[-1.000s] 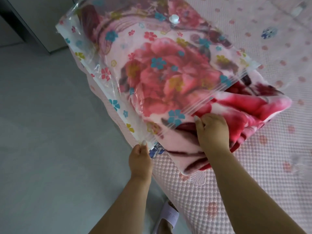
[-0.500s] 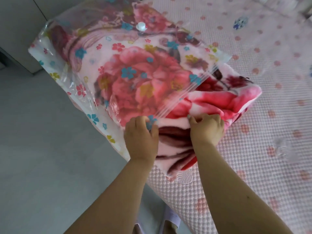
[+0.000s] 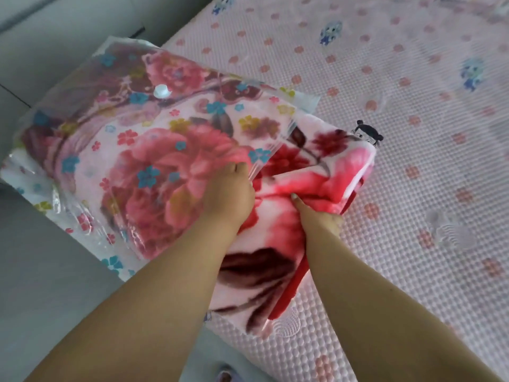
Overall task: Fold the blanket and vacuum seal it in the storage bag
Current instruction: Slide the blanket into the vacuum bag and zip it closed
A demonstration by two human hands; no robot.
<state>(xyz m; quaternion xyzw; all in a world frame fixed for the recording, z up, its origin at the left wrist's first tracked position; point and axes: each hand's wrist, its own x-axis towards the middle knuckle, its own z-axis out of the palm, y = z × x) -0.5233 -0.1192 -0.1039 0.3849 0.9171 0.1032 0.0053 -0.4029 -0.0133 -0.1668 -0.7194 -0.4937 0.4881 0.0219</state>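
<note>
A folded pink and red floral blanket (image 3: 311,172) lies on the bed, most of it inside a clear storage bag (image 3: 91,150) printed with small flowers. The bag's white round valve (image 3: 162,91) faces up near the far end. The near end of the blanket sticks out of the bag's open mouth. My left hand (image 3: 228,194) grips the bag's mouth edge over the blanket. My right hand (image 3: 316,213) is clenched on the protruding blanket, its fingers dug into a fold.
A pink quilted mattress cover (image 3: 413,161) with dots and small cartoon prints spreads to the right. The bag's far end hangs past the bed's left edge over a grey floor (image 3: 41,285). A slippered foot (image 3: 224,374) shows at the bottom.
My left hand moved from the bag's near corner up to the middle of its mouth. My right hand shifted right and dug into the blanket fold. The view swung; the bundle now looks turned.
</note>
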